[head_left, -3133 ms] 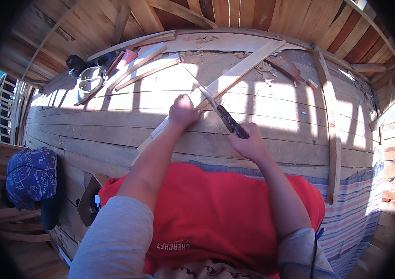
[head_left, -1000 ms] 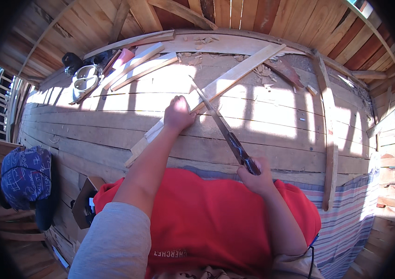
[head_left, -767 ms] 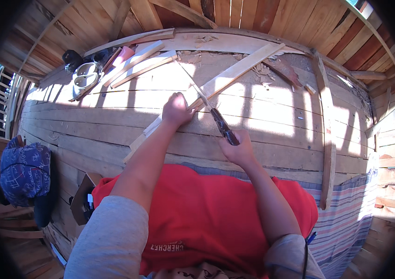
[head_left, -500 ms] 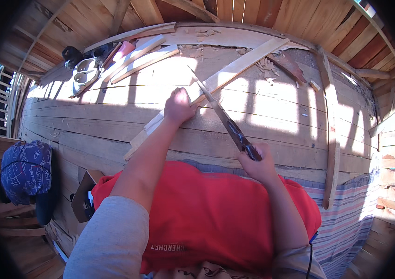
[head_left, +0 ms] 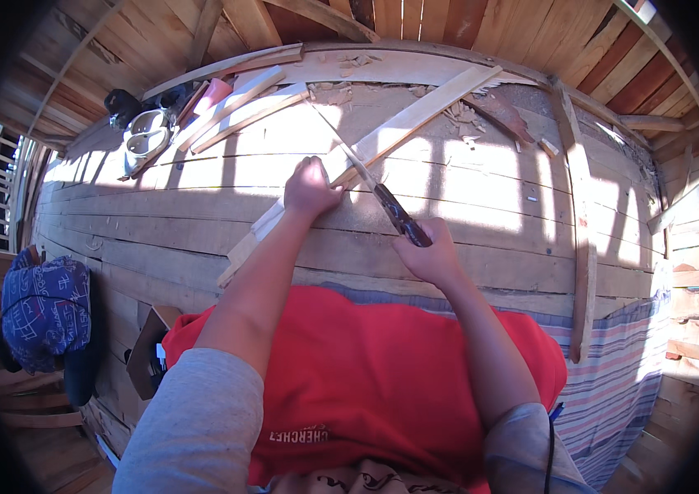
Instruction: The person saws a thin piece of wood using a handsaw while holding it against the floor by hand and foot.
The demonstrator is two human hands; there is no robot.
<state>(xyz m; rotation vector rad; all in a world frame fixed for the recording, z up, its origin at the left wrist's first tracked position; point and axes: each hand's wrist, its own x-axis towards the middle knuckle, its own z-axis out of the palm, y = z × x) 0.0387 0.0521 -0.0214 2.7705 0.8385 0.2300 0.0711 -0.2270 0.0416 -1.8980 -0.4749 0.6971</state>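
Observation:
A long pale wooden board (head_left: 415, 115) lies slantwise in front of me, its far end up toward the back right. My left hand (head_left: 312, 189) is closed on the board's edge partway along, holding it down. My right hand (head_left: 427, 251) grips the dark, patterned handle of a hand saw (head_left: 399, 216). The saw's narrow blade crosses the board just right of my left hand, its tip pointing to the far left. Whether the teeth have cut into the wood cannot be made out.
Wood chips (head_left: 465, 119) are scattered near the board's far end. Two loose boards (head_left: 250, 115) and a divided metal tray (head_left: 148, 134) lie at the far left. A wooden beam (head_left: 582, 247) runs along the right. Red cloth (head_left: 366, 362) covers my lap; a blue patterned bundle (head_left: 46, 305) sits left.
My right hand has pushed the saw forward and to the left, so more of the blade is past the board. My left hand stays on the board.

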